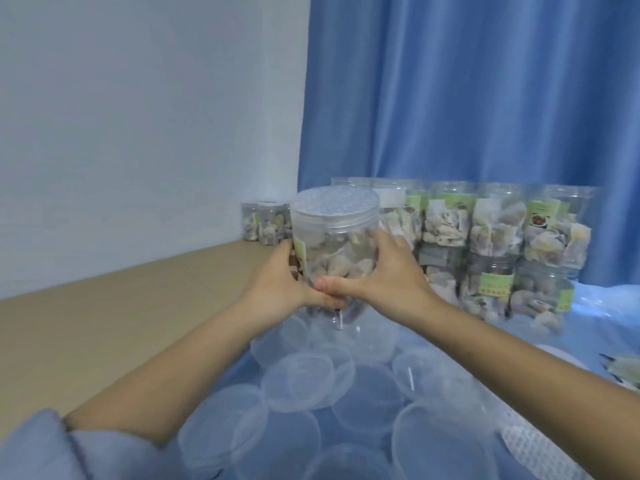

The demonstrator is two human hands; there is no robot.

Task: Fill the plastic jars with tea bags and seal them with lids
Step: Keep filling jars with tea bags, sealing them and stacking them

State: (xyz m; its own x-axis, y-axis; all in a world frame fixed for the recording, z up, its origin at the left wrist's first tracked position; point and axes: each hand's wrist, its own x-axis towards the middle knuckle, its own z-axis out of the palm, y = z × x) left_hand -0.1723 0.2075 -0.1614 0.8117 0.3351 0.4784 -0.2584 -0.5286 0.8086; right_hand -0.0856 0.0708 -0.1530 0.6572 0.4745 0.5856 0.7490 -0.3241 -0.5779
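Note:
A clear plastic jar (334,244) full of tea bags, with a clear lid (335,206) on top, is held up above the table between both hands. My left hand (284,285) grips its left side and bottom. My right hand (388,275) grips its right side, thumb under the base. A green label shows on the jar's left side. Below the jar lies a heap of loose clear lids (311,389).
Filled, lidded jars (498,244) stand stacked in two rows at the back right before a blue curtain (467,91). Smaller-looking filled jars (265,223) stand far back by the white wall. A tan table surface (104,320) spreads left. Loose tea bags (623,368) lie at the right edge.

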